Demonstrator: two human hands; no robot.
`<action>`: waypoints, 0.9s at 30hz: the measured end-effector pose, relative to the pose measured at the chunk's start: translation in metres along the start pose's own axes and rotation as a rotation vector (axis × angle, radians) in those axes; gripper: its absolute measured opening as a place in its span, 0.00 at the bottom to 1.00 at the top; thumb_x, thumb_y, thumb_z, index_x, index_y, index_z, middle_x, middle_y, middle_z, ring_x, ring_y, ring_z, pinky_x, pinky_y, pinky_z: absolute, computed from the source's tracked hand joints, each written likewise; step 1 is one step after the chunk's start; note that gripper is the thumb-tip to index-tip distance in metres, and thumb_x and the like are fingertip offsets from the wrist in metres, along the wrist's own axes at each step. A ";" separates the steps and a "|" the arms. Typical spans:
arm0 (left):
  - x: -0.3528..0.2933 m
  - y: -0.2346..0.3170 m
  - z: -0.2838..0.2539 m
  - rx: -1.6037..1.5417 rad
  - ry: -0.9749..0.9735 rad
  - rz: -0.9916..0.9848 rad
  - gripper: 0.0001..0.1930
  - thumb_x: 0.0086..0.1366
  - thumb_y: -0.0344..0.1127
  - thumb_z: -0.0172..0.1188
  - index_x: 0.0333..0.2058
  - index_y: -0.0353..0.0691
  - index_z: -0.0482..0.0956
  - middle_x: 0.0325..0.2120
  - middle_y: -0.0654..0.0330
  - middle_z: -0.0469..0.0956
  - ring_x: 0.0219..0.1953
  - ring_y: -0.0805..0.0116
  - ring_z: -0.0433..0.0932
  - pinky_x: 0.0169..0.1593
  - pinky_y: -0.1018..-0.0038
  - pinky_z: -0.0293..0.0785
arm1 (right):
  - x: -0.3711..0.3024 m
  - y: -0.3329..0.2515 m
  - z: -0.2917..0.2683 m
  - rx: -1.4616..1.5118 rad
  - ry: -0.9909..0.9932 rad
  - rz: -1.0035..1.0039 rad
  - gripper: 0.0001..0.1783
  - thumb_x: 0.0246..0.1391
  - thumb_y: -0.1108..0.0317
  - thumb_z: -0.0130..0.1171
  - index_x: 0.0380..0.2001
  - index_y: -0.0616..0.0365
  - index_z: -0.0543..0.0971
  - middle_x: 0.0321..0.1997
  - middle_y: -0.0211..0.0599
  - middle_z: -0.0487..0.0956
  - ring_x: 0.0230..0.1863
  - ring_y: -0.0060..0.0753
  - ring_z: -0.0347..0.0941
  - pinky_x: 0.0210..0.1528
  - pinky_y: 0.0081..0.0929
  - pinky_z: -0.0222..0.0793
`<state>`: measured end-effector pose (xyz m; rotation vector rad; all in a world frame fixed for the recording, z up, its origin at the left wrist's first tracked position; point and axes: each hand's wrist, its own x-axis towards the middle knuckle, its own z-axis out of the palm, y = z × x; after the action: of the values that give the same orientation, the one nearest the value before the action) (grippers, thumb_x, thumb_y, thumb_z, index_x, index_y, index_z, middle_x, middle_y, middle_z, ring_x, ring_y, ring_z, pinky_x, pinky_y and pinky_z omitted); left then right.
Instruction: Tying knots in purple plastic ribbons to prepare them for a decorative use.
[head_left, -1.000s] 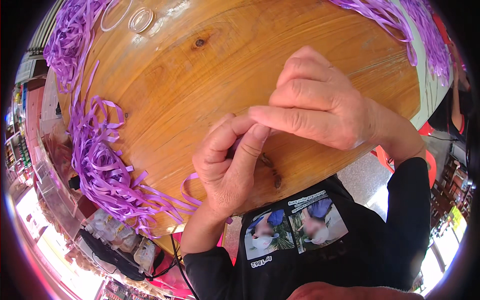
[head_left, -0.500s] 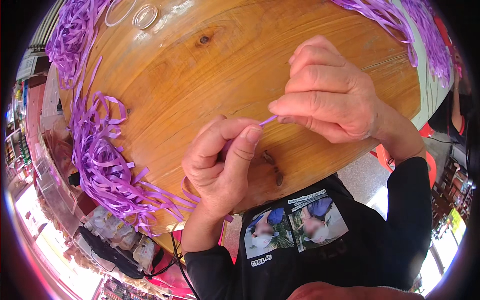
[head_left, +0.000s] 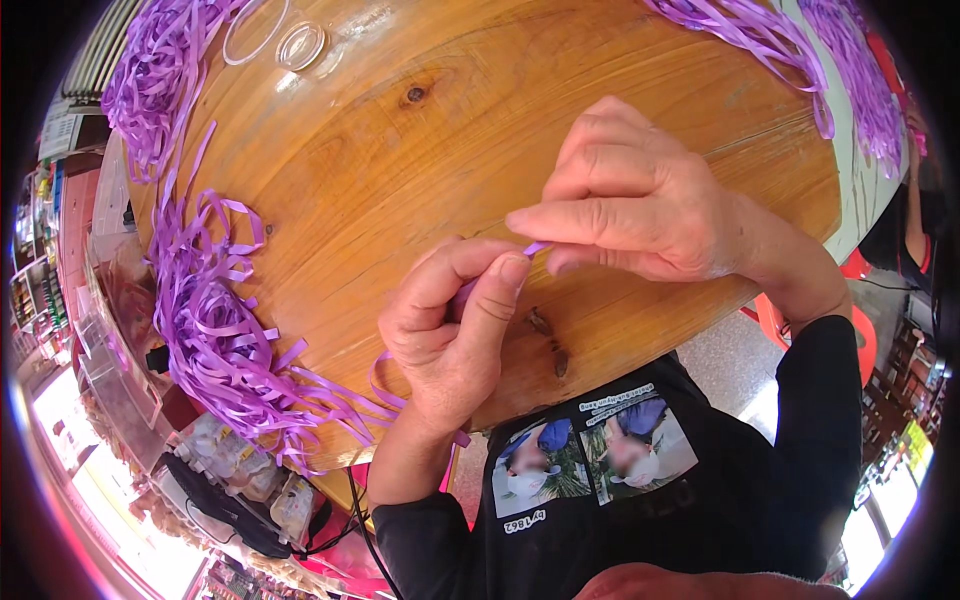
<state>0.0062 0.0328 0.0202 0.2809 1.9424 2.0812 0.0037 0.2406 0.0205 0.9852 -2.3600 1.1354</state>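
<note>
A narrow purple ribbon (head_left: 535,248) runs between my two hands above the wooden table (head_left: 420,170). My left hand (head_left: 450,320) pinches it between thumb and forefinger, and more of the ribbon shows inside the curled fingers. Close by on the right, my right hand (head_left: 635,200) has its thumb and forefinger at the ribbon's short free end, the other fingers folded. Beside my left forearm lies a loose heap of purple ribbon (head_left: 215,330), with strands trailing toward my wrist.
More purple ribbon bunches lie at the far left (head_left: 150,90) and far right (head_left: 745,35). A clear round container (head_left: 300,46) stands near the table's far edge. Left of the table sit a black bag (head_left: 225,510) and clear plastic packages (head_left: 225,450). An orange-red stool (head_left: 868,345) is at the right.
My right hand has come left and slightly down, closer to my left fingertips. Less ribbon shows between the hands. My left hand has shifted slightly right.
</note>
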 end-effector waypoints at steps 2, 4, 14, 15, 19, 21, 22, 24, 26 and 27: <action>-0.001 0.001 0.000 0.026 -0.006 -0.008 0.01 0.59 0.24 0.61 0.30 0.33 0.79 0.20 0.69 0.70 0.21 0.85 0.62 0.24 0.85 0.55 | -0.001 0.000 0.001 -0.027 -0.014 -0.012 0.17 0.37 0.65 0.68 0.34 0.59 0.80 0.27 0.29 0.73 0.28 0.32 0.67 0.34 0.30 0.62; -0.001 0.002 0.000 0.054 -0.006 -0.014 0.01 0.59 0.24 0.61 0.29 0.33 0.79 0.20 0.69 0.70 0.21 0.84 0.61 0.23 0.85 0.55 | -0.002 0.000 0.000 -0.050 -0.028 -0.030 0.15 0.37 0.67 0.67 0.31 0.60 0.80 0.25 0.29 0.72 0.27 0.32 0.67 0.34 0.31 0.62; 0.000 0.007 -0.007 0.158 -0.075 0.066 0.01 0.56 0.23 0.62 0.27 0.34 0.79 0.16 0.68 0.67 0.19 0.82 0.61 0.22 0.82 0.55 | 0.001 -0.012 0.000 -0.165 0.027 -0.115 0.11 0.36 0.70 0.65 0.26 0.62 0.79 0.20 0.29 0.68 0.25 0.32 0.65 0.36 0.34 0.64; 0.000 0.008 -0.006 0.164 -0.073 0.061 0.01 0.56 0.24 0.62 0.27 0.34 0.79 0.15 0.67 0.67 0.19 0.81 0.62 0.22 0.81 0.56 | 0.001 -0.012 -0.001 -0.179 0.029 -0.113 0.10 0.36 0.70 0.65 0.26 0.62 0.79 0.20 0.29 0.68 0.25 0.32 0.65 0.36 0.35 0.64; 0.003 0.016 -0.005 0.163 -0.140 0.046 0.02 0.57 0.26 0.62 0.29 0.34 0.79 0.16 0.62 0.69 0.19 0.74 0.67 0.24 0.78 0.61 | -0.002 -0.009 -0.014 -0.167 0.013 -0.104 0.09 0.39 0.71 0.64 0.27 0.62 0.79 0.21 0.31 0.68 0.26 0.33 0.65 0.36 0.35 0.64; 0.003 0.021 -0.008 0.316 -0.211 0.014 0.04 0.58 0.28 0.61 0.31 0.34 0.78 0.19 0.57 0.71 0.21 0.66 0.70 0.27 0.74 0.66 | -0.005 -0.005 -0.028 -0.107 0.054 0.141 0.08 0.45 0.72 0.61 0.29 0.63 0.78 0.25 0.34 0.70 0.31 0.32 0.66 0.40 0.35 0.64; 0.003 0.024 -0.010 0.320 -0.192 0.016 0.04 0.58 0.28 0.61 0.31 0.34 0.78 0.19 0.57 0.71 0.21 0.66 0.70 0.27 0.74 0.66 | -0.007 -0.002 -0.035 -0.017 0.176 0.207 0.07 0.49 0.73 0.58 0.32 0.64 0.78 0.29 0.37 0.72 0.34 0.31 0.66 0.42 0.33 0.63; 0.002 0.030 -0.016 0.301 -0.212 0.029 0.06 0.58 0.29 0.61 0.33 0.34 0.77 0.21 0.55 0.72 0.22 0.64 0.71 0.28 0.73 0.67 | -0.012 0.008 -0.051 0.096 0.277 0.293 0.07 0.53 0.74 0.55 0.34 0.64 0.78 0.33 0.40 0.74 0.37 0.31 0.66 0.44 0.32 0.63; -0.004 0.038 -0.025 0.331 -0.174 0.092 0.07 0.57 0.29 0.62 0.33 0.34 0.78 0.22 0.54 0.73 0.23 0.65 0.71 0.28 0.74 0.67 | -0.017 0.017 -0.062 0.398 0.649 0.340 0.10 0.56 0.77 0.49 0.39 0.64 0.78 0.42 0.45 0.75 0.44 0.33 0.67 0.49 0.30 0.61; -0.006 0.042 -0.030 0.355 -0.149 0.151 0.07 0.57 0.29 0.62 0.34 0.34 0.78 0.23 0.54 0.73 0.24 0.66 0.71 0.29 0.74 0.67 | -0.019 0.019 -0.065 0.399 0.648 0.336 0.10 0.56 0.77 0.49 0.39 0.64 0.78 0.42 0.45 0.75 0.44 0.33 0.67 0.49 0.30 0.61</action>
<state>-0.0008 0.0005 0.0598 0.6543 2.2473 1.7283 0.0039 0.3085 0.0398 0.2381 -1.8325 1.7755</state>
